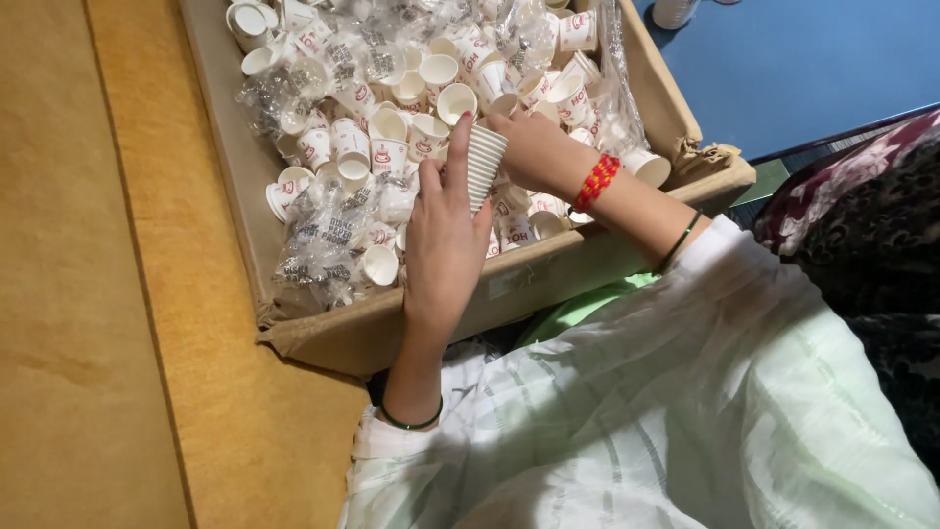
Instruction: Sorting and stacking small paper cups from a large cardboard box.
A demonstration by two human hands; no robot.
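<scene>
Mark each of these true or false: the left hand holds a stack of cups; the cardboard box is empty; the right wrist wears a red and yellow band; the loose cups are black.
1. The left hand holds a stack of paper cups. True.
2. The cardboard box is empty. False: it is full of loose cups and clear plastic wrappers.
3. The right hand has a red and yellow band at the wrist. True.
4. The loose cups are black. False: they are white with red print.

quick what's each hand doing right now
Left hand: closed around a stack of nested paper cups.
Right hand: on the top end of the same stack, fingers curled; grip cannot be told.
</scene>
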